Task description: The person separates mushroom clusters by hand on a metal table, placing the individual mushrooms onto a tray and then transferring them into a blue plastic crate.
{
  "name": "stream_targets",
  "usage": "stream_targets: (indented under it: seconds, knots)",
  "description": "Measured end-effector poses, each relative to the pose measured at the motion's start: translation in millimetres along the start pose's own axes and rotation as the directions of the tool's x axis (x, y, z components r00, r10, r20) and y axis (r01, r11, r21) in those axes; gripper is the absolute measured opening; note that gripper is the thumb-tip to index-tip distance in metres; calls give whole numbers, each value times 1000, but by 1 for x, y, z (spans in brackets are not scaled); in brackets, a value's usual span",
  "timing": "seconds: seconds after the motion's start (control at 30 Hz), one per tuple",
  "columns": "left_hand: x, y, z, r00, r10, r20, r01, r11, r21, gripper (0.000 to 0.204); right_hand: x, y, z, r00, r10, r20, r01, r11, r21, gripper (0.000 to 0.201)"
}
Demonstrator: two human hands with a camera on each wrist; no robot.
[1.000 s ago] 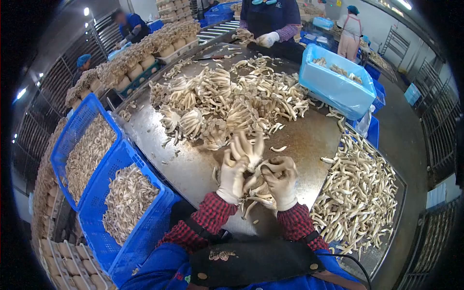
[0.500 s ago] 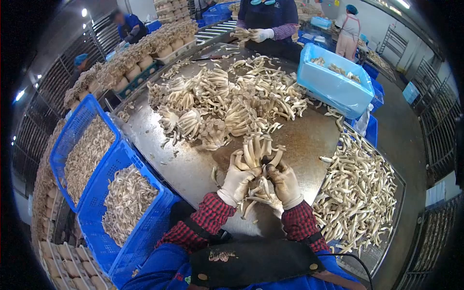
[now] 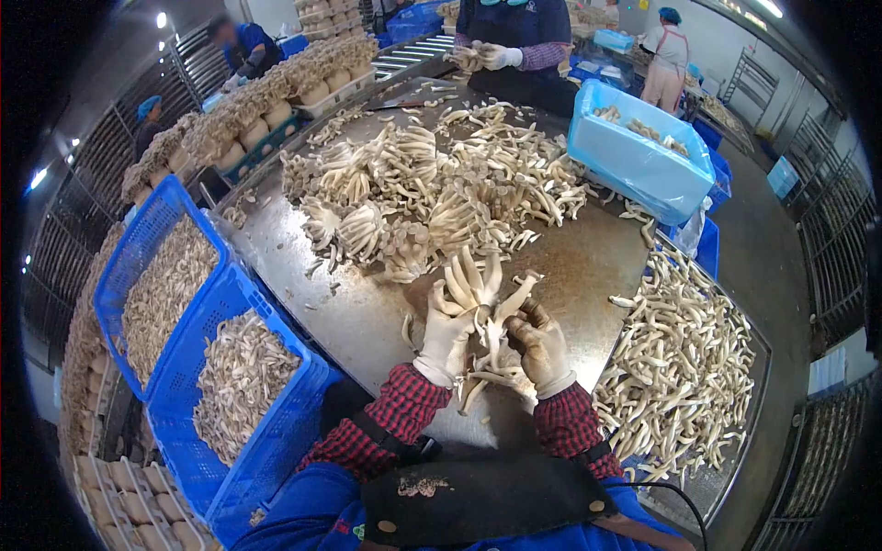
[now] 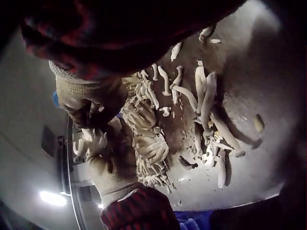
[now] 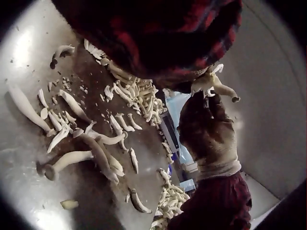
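A pale clump of long-stemmed mushrooms (image 3: 471,278) is gripped by my gloved left hand (image 3: 445,338), its stems fanned upward over the steel table. My gloved right hand (image 3: 544,347), its fingertips stained dark, pinches at a mushroom stem (image 3: 517,296) that leans right from the clump. The right wrist view shows a mushroom (image 5: 224,90) jutting beyond the right hand (image 5: 211,139). Below both hands, loose mushrooms (image 4: 206,100) lie on the table. In the left wrist view the left hand (image 4: 112,175) sits beside white stems (image 4: 91,143).
A large mushroom heap (image 3: 404,184) covers the table's far half. Separated mushrooms (image 3: 680,367) fill a lower surface at right. Blue crates (image 3: 308,386) of mushroom pieces stand at left. A lined blue bin (image 3: 643,170) sits at back right. Another person (image 3: 514,46) works opposite.
The clump has turned and spread between my hands, and one stem now leans away to the right. My right hand has drawn slightly apart from the left.
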State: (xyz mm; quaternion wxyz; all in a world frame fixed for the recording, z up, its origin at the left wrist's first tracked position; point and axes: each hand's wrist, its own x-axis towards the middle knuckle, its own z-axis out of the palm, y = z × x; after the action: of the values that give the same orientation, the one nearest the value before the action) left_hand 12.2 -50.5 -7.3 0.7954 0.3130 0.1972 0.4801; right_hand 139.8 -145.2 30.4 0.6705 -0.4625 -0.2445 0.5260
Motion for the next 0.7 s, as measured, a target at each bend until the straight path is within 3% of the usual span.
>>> stream_targets:
  seconds: [0.03,0.07,0.1,0.13,0.17,0.23,0.27,0.3,0.33,0.37,0.4,0.43,0.5,0.53,0.57,0.6,0.67,0.7]
  knots:
    - [-1,5,3,1000,-1,0,1,1000,0,68,2,1,-3,1000,1,-1,-1,1000,1,33]
    - [0,10,6,998,62,-18,-58,982,177,70,6,4,-9,997,-74,24,77,975,-208,33]
    - [0,15,9,992,128,-24,-111,930,349,72,11,9,-13,988,-140,66,155,901,-404,33]
    - [-1,17,17,984,178,-24,-154,905,397,74,13,17,-13,969,-223,102,243,811,-532,35]
    - [-10,29,36,994,102,30,-107,936,334,78,3,5,4,947,-289,139,300,647,-701,35]
    - [-12,15,35,975,212,69,-219,860,461,84,4,1,13,948,-220,229,302,403,-864,38]
    - [-12,16,33,971,211,111,-237,816,526,83,6,5,12,947,-219,234,306,401,-864,38]
    - [-11,18,32,971,215,109,-240,816,526,83,8,14,8,923,-289,255,372,497,-784,38]
    - [-9,20,31,982,170,84,-189,917,352,80,8,16,8,896,-357,264,435,579,-690,38]
    - [-9,22,31,990,122,68,-131,978,162,78,7,17,6,896,-354,268,435,579,-690,38]
    - [-10,26,29,999,22,-29,-17,985,170,72,6,15,3,948,-288,137,318,831,-457,38]
    - [-4,26,25,993,114,-3,-114,993,32,55,5,13,0,984,-174,35,177,972,-153,37]
    - [-2,29,14,994,-100,-54,93,988,-120,35,7,12,-12,986,-164,27,166,966,-196,38]
    - [-2,35,7,988,-136,78,142,987,-70,20,5,12,-13,998,-58,-22,58,998,-2,34]
    - [-1,30,4,988,-134,78,140,988,-71,20,3,12,-13,997,60,-51,-49,979,199,32]
    - [2,22,1,995,-94,-13,93,992,-83,36,4,15,-9,997,60,-52,-49,979,198,32]
    - [1,21,16,987,-39,-154,28,997,-69,60,4,21,8,979,169,111,-194,942,274,26]
    - [-4,21,21,997,18,-71,-21,999,-34,66,4,23,12,957,216,195,-268,915,301,25]
